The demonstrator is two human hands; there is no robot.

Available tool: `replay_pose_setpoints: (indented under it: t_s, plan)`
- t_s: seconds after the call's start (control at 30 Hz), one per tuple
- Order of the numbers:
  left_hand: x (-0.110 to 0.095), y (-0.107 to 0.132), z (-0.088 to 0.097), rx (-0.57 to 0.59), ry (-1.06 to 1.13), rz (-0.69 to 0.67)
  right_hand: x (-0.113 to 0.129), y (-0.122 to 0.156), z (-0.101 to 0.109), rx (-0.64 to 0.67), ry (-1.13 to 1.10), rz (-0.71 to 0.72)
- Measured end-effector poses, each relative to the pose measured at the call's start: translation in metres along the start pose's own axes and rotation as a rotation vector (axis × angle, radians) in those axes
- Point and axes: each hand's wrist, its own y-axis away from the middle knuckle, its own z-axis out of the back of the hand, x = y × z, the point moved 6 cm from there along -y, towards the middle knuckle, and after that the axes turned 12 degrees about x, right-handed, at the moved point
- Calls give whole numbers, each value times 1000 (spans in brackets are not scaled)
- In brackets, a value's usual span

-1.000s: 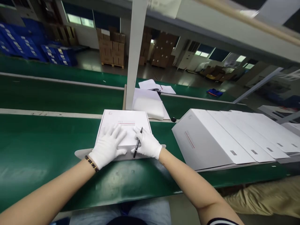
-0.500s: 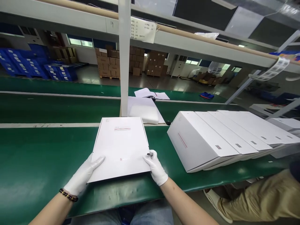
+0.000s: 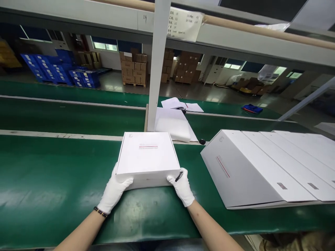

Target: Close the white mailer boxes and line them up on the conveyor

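Observation:
A flat white cardboard box rests on the green bench surface in front of me, its lid down and its front panel facing me. My left hand, in a white glove, grips the front left corner, with the thumb along the front panel. At the front right corner my right hand, also gloved, is closed on the box, thumb against the front. A small dark object that I cannot make out lies against the fingers of the right hand. The fingers behind the box's sides are partly hidden.
To the right, several similar white boxes lean in a row. A white post rises behind my box, beside a foam sheet and papers. A blue item lies on the far belt.
The lid's front part, which lay flat towards me, is now folded down at the box's front. Both hands have closed in around the front corners. My view has turned left.

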Motion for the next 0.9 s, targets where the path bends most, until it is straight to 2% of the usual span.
replay_pose_setpoints:
  t_s: [0.07,0.13,0.17,0.2,0.27,0.37,0.43,0.5,0.57,0.63,0.67,0.73,0.8,0.83,0.9]
  plan:
    - [-4,-2,8,-132,-158,-15,9,-5,3,-104,150,133]
    - [-29,2,14,-279,-450,-165,35,-1,-1,-180,402,386]
    - [-46,5,11,-306,-620,-280,50,1,-10,-163,551,507]
    - [-63,6,4,-289,-782,-392,63,3,-22,-107,694,602]
    - [-89,3,-14,-164,-1006,-541,84,0,-50,51,917,705]
    - [-113,-7,-36,-52,-1098,-623,103,-14,-79,167,1097,728]
    - [-117,-10,-44,-31,-1108,-652,107,-19,-84,171,1132,733]
    - [-108,-8,-40,-53,-1101,-654,105,-16,-76,163,1094,753]
    - [-84,-3,-19,-162,-1048,-582,94,-9,-51,84,976,708]
    - [-49,0,13,-277,-937,-446,70,-3,-16,-23,814,507]
    - [-29,-2,27,-273,-876,-377,53,-2,-1,-22,741,359]
    - [5,-11,35,-32,-819,-308,18,-2,13,117,667,95]
    - [24,-22,33,207,-814,-296,-4,-5,12,280,715,-18]
    - [26,-28,31,260,-819,-294,-8,-9,12,307,769,-13]
    - [24,-40,32,260,-822,-285,-8,-17,12,282,864,54]
